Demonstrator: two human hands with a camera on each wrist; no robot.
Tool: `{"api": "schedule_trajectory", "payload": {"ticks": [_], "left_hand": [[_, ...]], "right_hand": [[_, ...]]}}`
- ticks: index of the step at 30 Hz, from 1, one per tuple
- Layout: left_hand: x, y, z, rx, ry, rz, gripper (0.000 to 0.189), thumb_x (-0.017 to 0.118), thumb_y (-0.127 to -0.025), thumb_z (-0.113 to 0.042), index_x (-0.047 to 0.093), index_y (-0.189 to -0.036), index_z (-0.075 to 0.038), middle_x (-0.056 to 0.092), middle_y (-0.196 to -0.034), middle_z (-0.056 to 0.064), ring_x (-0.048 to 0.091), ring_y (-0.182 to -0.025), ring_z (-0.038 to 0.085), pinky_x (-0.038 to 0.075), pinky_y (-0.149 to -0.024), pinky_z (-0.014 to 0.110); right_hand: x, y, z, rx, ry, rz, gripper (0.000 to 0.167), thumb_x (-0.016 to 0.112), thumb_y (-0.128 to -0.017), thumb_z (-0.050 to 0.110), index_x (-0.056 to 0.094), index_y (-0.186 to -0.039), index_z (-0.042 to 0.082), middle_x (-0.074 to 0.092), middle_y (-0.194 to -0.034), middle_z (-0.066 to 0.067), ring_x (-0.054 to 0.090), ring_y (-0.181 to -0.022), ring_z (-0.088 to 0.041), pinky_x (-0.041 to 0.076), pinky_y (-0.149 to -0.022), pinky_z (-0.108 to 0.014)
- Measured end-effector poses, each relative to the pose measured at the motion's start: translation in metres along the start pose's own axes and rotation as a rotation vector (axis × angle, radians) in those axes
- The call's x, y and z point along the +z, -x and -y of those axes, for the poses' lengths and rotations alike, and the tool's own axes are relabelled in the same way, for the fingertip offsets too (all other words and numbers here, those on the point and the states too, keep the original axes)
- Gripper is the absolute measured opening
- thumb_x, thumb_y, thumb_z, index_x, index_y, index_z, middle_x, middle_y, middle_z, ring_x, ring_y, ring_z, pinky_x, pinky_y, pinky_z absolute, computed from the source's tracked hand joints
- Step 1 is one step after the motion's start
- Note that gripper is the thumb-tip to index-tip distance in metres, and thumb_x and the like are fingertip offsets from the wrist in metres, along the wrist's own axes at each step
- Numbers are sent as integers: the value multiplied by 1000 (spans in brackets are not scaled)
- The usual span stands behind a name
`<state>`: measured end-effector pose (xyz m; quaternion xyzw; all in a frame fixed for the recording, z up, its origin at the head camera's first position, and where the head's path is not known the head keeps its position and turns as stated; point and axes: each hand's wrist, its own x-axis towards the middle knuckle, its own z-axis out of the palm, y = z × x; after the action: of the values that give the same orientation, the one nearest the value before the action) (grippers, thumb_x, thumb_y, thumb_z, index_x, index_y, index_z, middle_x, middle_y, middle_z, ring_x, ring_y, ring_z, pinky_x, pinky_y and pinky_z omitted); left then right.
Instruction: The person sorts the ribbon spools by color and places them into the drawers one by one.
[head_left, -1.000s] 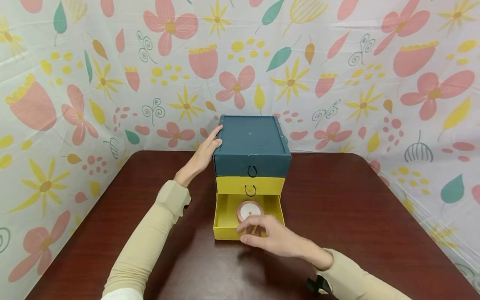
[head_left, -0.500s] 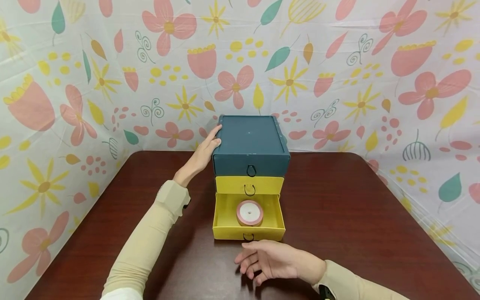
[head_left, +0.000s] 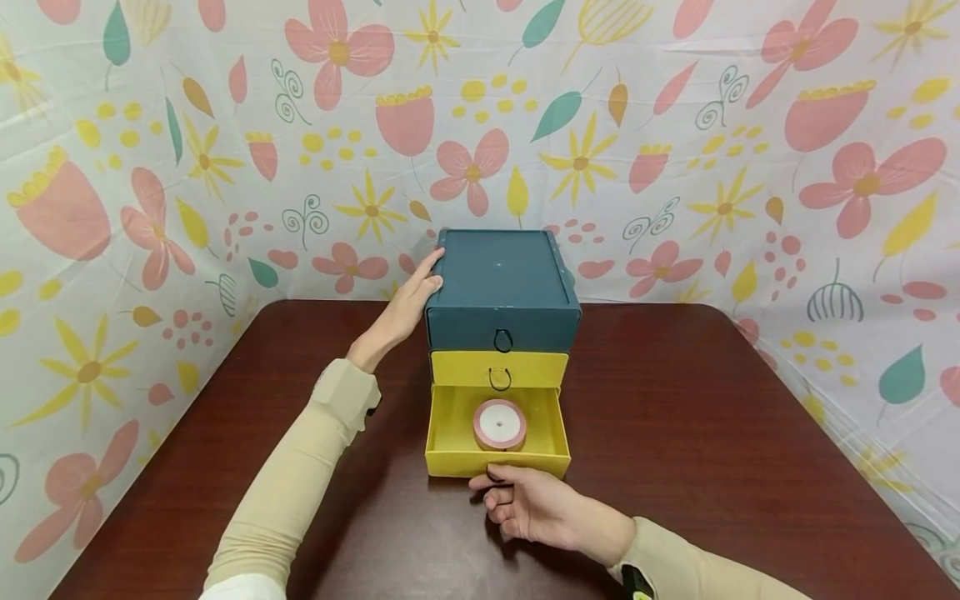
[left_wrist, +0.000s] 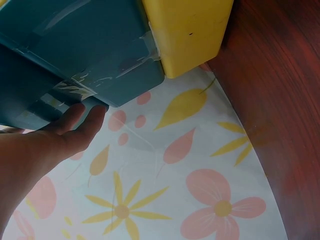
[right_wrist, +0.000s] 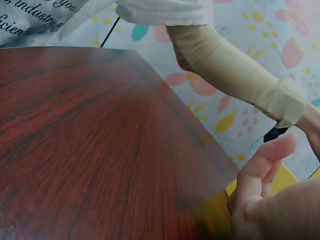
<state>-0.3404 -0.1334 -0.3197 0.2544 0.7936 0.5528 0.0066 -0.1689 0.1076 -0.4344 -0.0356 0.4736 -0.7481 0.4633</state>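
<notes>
A small chest of drawers has a blue top section [head_left: 501, 271] above a yellow middle drawer [head_left: 457, 370] and a pulled-out yellow bottom drawer [head_left: 453, 465]. Inside that bottom drawer lies a spool of pink ribbon [head_left: 500, 423] with a white face. My left hand [head_left: 401, 310] rests its extended fingers against the chest's blue left side, also seen in the left wrist view. Before the bottom drawer, my right hand [head_left: 543, 510] pinches its black loop handle [head_left: 492, 477] between thumb and index finger; the fingertips partly hide the loop. The other fingers are curled.
The chest stands on a dark red-brown table [head_left: 675, 433], near its back edge. A white flower-print cloth [head_left: 637, 125] hangs behind and along both sides. Two more black loops mark the middle drawer and the blue front.
My right hand drew back from over the spool to below the drawer, then rose to the loop handle. The left hand, spool and drawer stay in place.
</notes>
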Motion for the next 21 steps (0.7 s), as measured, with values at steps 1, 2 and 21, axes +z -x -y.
{"api": "schedule_trajectory", "payload": {"ticks": [1,2,21], "left_hand": [[0,0,0,3,-2,-2,57,29,-104,-35,8,-157,-27,19,-161,12,30,-144,32,26,-116,53],[0,0,0,6,-10,-4,57,29,-104,-36,8,-157,-29,19,-161,10,30,-145,31,26,-116,53],[2,2,-1,26,-5,-13,58,30,-103,-39,10,-157,-28,21,-161,9,33,-143,30,27,-116,52]], "right_hand": [[0,-1,-1,-11,5,-10,31,35,-104,29,61,-101,13,59,-72,11,51,-61,1,39,-56,-14],[0,-2,-1,-21,16,-19,31,35,-104,28,62,-99,13,58,-71,11,50,-61,1,39,-56,-15],[-3,-11,1,-79,141,-117,31,38,-105,26,59,-85,16,54,-67,12,46,-58,0,38,-53,-15]]}}
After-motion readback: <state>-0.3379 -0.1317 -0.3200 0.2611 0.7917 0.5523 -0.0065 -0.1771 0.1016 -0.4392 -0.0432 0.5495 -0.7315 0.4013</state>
